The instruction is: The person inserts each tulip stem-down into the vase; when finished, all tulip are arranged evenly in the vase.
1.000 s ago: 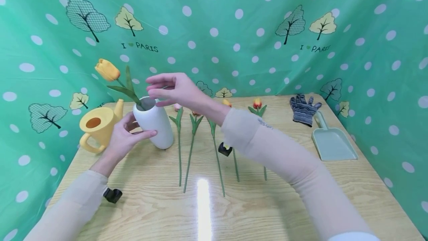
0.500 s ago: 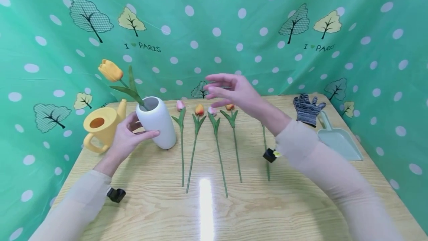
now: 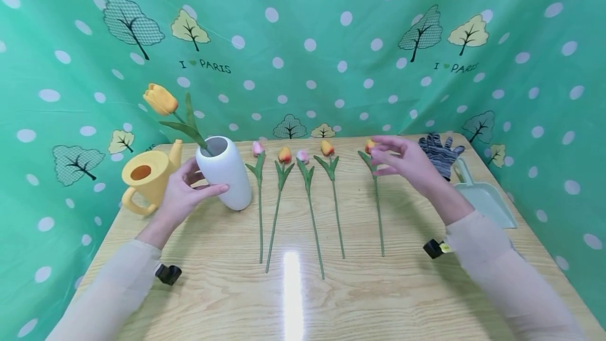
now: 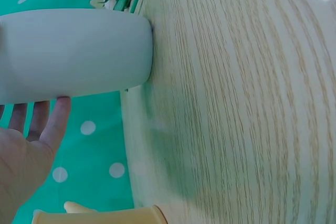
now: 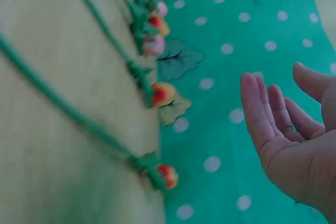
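Observation:
My left hand (image 3: pixel 182 193) grips a white vase (image 3: pixel 226 178) at the left of the table, thumb across its front and fingers behind it. The vase leans slightly. Out of its mouth rises a yellow tulip (image 3: pixel 161 100), tilted left. In the left wrist view the fingers touch the side of the vase (image 4: pixel 79 56). My right hand (image 3: pixel 409 162) hovers, holding nothing, over the head of the rightmost red-yellow tulip (image 3: pixel 379 209). In the right wrist view its fingers are apart from that tulip (image 5: pixel 167 176).
Several more tulips, among them a pink one (image 3: pixel 258 149) and an orange one (image 3: pixel 284 155), lie side by side mid-table. A yellow watering can (image 3: pixel 151 178) stands left of the vase. At the right lie a striped glove (image 3: pixel 440 154) and a pale green dustpan (image 3: pixel 487 204).
My right hand has moved from beside the vase mouth rightward across the row of tulips, and down toward the rightmost one. My left hand stays on the vase.

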`<state>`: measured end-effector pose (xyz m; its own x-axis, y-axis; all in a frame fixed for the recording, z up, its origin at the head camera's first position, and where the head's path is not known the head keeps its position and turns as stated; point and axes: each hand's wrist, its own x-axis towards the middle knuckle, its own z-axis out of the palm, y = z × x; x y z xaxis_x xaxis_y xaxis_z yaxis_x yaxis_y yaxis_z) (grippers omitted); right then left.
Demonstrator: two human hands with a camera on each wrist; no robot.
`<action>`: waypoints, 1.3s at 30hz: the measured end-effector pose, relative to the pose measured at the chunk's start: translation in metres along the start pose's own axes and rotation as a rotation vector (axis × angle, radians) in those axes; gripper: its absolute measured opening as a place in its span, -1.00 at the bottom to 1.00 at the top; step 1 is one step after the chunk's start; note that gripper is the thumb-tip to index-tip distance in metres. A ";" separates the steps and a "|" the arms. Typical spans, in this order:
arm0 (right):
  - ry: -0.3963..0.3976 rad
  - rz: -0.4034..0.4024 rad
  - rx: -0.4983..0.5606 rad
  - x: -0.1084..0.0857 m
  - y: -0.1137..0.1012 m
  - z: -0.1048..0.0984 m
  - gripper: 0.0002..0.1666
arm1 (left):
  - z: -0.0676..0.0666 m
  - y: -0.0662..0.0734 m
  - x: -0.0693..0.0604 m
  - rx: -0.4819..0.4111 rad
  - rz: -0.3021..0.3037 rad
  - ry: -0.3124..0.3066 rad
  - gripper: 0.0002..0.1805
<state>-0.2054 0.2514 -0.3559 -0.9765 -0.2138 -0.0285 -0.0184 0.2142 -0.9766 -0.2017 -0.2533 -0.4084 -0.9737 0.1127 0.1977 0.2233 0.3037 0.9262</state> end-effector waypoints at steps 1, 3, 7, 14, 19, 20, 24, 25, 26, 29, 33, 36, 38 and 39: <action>0.005 0.013 -0.010 -0.002 0.009 -0.003 -0.26 | 0.000 0.000 0.000 -0.005 0.000 0.000 -0.16; 0.011 0.048 -0.014 -0.007 0.025 -0.009 -0.24 | 0.000 0.001 0.000 -0.015 -0.002 -0.001 -0.16; 0.021 0.136 0.002 -0.014 0.051 -0.018 -0.18 | 0.000 0.002 -0.001 -0.012 -0.007 0.002 -0.16; 0.018 0.232 -0.012 -0.016 0.086 -0.027 -0.14 | 0.003 0.002 -0.001 -0.004 -0.013 0.000 -0.18; -0.007 0.311 -0.011 -0.006 0.102 -0.026 -0.10 | 0.000 0.001 -0.001 -0.003 0.003 0.010 -0.20; -0.006 0.324 -0.014 -0.004 0.104 -0.026 -0.09 | 0.000 0.002 -0.001 -0.012 0.000 0.008 -0.20; 0.002 0.370 -0.026 0.000 0.105 -0.028 -0.05 | 0.002 0.006 -0.002 -0.010 -0.008 0.001 -0.20; 0.000 0.382 -0.034 0.001 0.104 -0.027 -0.05 | 0.002 0.006 -0.002 -0.001 -0.014 0.000 -0.19; 0.000 0.391 -0.045 0.002 0.103 -0.027 -0.04 | 0.003 0.005 -0.003 0.000 -0.023 -0.001 -0.18; -0.003 0.412 -0.084 0.004 0.102 -0.024 -0.04 | 0.001 0.000 -0.003 0.004 -0.034 -0.001 -0.16; 0.005 0.422 -0.113 0.008 0.103 -0.021 -0.05 | 0.000 0.000 -0.004 -0.012 -0.031 0.007 -0.16; 0.021 0.427 -0.121 0.009 0.104 -0.021 -0.09 | -0.001 0.002 -0.003 -0.016 -0.035 0.003 -0.16; 0.028 0.425 -0.130 0.008 0.104 -0.021 -0.11 | -0.001 0.003 -0.002 -0.016 -0.041 -0.006 -0.16; 0.031 0.424 -0.134 0.008 0.104 -0.021 -0.12 | 0.000 0.004 -0.002 -0.023 -0.045 -0.011 -0.16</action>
<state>-0.2198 0.2920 -0.4535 -0.9094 -0.0525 -0.4125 0.3597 0.3986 -0.8436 -0.1988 -0.2528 -0.4052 -0.9822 0.1096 0.1525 0.1781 0.2865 0.9414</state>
